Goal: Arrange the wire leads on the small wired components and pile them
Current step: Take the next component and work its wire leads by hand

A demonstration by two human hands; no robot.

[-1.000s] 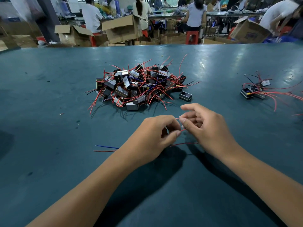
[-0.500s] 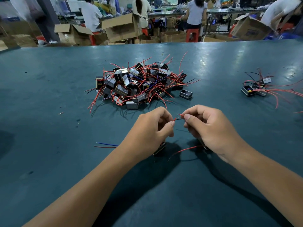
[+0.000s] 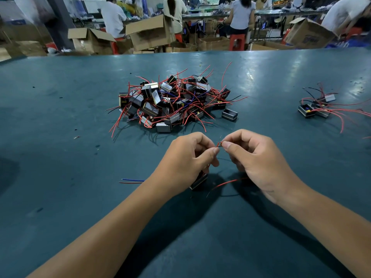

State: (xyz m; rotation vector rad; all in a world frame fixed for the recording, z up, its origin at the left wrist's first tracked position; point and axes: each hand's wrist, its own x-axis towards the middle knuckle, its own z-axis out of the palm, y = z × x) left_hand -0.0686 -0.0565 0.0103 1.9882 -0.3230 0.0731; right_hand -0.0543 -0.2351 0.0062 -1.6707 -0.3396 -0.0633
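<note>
Two hands meeting above the tabletop point(image 3: 60, 137): left hand point(image 3: 186, 163) and right hand point(image 3: 259, 163), fingers of each pinching the same short red wire end point(image 3: 219, 144) between thumb tips. Below the left palm, one small boxed component point(image 3: 198, 181), half hidden, long axis slanting away to the right; a second red lead point(image 3: 226, 183) trailing toward the right wrist. Hard to tell which lead joins where. Farther off, the untidy heap point(image 3: 172, 103) straight ahead; far right, a smaller sorted group point(image 3: 317, 109), nearer the right hand, partly cut off.

Teal worktable point(image 3: 60, 197), open cardboard boxes point(image 3: 148, 33) behind (some tipped), red stools point(image 3: 237, 42), seated workers point(image 3: 240, 15)
</note>
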